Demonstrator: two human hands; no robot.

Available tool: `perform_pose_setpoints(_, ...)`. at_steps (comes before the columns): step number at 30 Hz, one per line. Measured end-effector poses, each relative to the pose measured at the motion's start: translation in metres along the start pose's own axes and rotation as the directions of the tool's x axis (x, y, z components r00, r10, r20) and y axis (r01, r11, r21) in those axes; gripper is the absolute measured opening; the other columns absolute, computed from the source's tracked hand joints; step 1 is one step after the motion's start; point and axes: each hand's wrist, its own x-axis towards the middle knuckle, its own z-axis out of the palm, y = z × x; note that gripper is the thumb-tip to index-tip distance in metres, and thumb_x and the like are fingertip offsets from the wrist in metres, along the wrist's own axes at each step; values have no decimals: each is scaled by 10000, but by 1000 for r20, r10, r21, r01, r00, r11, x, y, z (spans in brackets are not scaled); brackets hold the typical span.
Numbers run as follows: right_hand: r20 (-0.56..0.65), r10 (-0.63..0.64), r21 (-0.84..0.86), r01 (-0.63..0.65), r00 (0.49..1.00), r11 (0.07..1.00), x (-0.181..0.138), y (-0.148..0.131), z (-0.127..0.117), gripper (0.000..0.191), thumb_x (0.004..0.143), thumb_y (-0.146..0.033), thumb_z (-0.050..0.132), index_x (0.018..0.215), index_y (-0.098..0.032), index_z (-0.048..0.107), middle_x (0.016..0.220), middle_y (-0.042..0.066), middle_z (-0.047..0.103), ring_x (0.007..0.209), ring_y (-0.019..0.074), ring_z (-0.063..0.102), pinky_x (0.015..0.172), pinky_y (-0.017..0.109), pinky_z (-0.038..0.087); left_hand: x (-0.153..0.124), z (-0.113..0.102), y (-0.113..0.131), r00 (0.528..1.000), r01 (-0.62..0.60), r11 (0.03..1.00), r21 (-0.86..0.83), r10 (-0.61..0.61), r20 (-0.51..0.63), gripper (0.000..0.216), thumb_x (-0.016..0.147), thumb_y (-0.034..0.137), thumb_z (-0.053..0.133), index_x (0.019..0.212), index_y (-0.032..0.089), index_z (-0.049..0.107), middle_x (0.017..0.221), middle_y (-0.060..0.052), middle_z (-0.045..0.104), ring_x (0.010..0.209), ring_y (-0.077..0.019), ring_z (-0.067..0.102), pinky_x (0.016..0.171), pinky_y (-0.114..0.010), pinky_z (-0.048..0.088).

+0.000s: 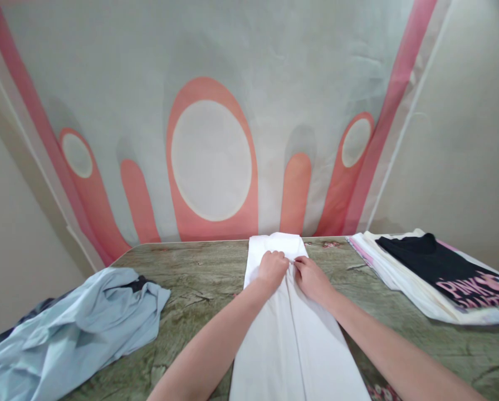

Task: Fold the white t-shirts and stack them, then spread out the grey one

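The white garment (270,345) lies under both hands, a long, narrow folded strip on the wood-patterned tabletop (199,262), running from its far edge down to the bottom of the view, with the grip of each hand near its far end, close to its middle line. The left hand (273,267) has its fingers curled closed over the fabric; the right hand (312,277) pinches the cloth narrowly between thumb and fingers, so both grips hold the white garment, with a small pucker just between them. There is one such white garment, and to its left one crumpled pale blue garment (86,323), with dark cloth (138,283) showing from under it; I cannot tell how many dark pieces there are. To the right of the white garment sits one stack of flat clothes (404,284), its layers too close to count, with one black shirt (425,256) with pink lettering on top. Beyond the white garment's far end hangs one printed backdrop (274,55) showing three pale ovals, one large and two small, and two plain rounded posts. The left forearm (220,340) slants in from the white garment's near left side, the right forearm (378,337) from its near right; the two hands almost meet, backs upward, wrists low over the cloth.
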Motion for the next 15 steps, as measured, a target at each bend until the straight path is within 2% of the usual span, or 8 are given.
perform_pose_setpoints(9, -6, 5, -54, -6, 1000, 999, -3, -6, -3, 324, 856, -153, 358, 1009, -112, 641, 1056, 121, 595, 999, 209, 513, 936, 276, 329, -3, 0, -6, 999, 41, 998, 37, -40, -18, 223, 867, 85, 415, 913, 114, 632, 953, -145, 567, 959, -236, 506, 797, -355, 380)
perform_pose_setpoints(15, -21, -95, -68, 93, 995, 993, -6, -10, -16, 239, 841, -144, 411, 934, -153, 632, 963, 85, 597, 899, 193, 537, 861, 297, 379, -3, 5, -10, 998, 49, 999, 23, -48, -42, 231, 882, 98, 398, 921, 126, 624, 942, -118, 573, 945, -222, 505, 790, -340, 378)
